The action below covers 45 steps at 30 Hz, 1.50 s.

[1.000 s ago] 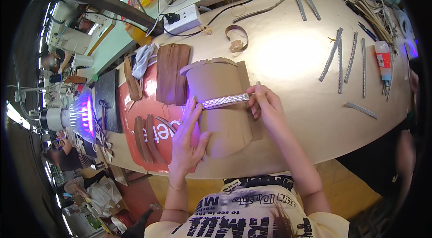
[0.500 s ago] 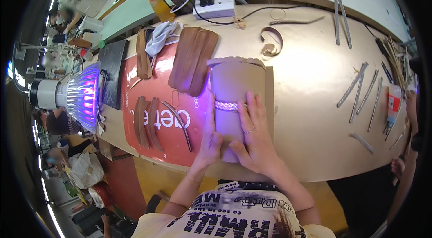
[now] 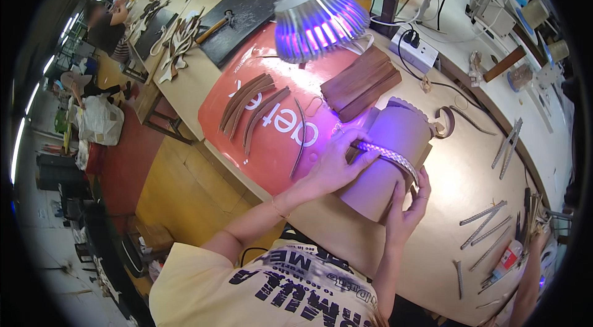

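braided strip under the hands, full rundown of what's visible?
The braided strip is narrow, pale and woven-looking, lit violet by the lamp. It lies curved across a tan leather piece on the workbench. The left hand presses its upper-left end; the right hand pinches its lower-right end. Material unclear.

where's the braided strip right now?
Head view, right of centre: the braided strip lies across the tan leather piece, pinned by the left hand and right hand, below the lamp.
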{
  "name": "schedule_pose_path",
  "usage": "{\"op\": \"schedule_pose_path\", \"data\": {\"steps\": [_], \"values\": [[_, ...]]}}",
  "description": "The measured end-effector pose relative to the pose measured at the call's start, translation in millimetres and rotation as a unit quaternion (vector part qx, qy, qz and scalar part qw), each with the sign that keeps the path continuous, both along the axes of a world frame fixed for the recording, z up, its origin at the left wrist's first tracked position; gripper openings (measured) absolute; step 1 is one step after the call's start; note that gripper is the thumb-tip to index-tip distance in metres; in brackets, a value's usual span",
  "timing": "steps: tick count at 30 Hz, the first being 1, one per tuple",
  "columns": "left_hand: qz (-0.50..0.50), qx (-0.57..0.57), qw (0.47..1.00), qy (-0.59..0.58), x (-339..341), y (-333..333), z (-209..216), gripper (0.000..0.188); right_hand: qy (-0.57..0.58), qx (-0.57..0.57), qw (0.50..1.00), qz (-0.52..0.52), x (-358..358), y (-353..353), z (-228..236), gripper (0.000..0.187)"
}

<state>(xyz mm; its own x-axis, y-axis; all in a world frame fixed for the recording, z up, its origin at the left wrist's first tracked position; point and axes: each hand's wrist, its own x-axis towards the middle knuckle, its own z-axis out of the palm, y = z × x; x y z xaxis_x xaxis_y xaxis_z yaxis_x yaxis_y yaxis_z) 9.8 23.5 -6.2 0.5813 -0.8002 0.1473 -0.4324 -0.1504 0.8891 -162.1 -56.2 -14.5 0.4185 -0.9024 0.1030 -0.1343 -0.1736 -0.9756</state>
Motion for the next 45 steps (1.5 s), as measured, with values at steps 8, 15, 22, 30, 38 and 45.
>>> {"op": "schedule_pose_path", "data": {"steps": [8,15,22,30,38,45], "values": [[-0.097,0.062,0.991,0.074,-12,63,43,0.024,0.073,-0.236,0.967,0.065,19,-7,55,0.019],[0.218,0.134,0.965,0.066,34,109,3,0.029,0.113,-0.272,0.952,0.087,38,7,64,0.026],[0.293,0.244,0.91,-0.166,84,136,-33,0.034,0.175,-0.194,0.961,0.087,-12,2,69,0.025],[0.342,0.268,0.871,-0.23,79,121,-33,0.031,0.23,-0.152,0.959,0.063,-36,0,65,0.022],[0.343,0.212,0.843,-0.356,103,123,-28,0.025,0.244,-0.152,0.955,0.076,-40,0,65,0.026],[0.226,0.199,0.941,-0.155,60,93,-18,0.036,0.22,-0.133,0.965,0.049,-45,-1,65,0.024]]}}
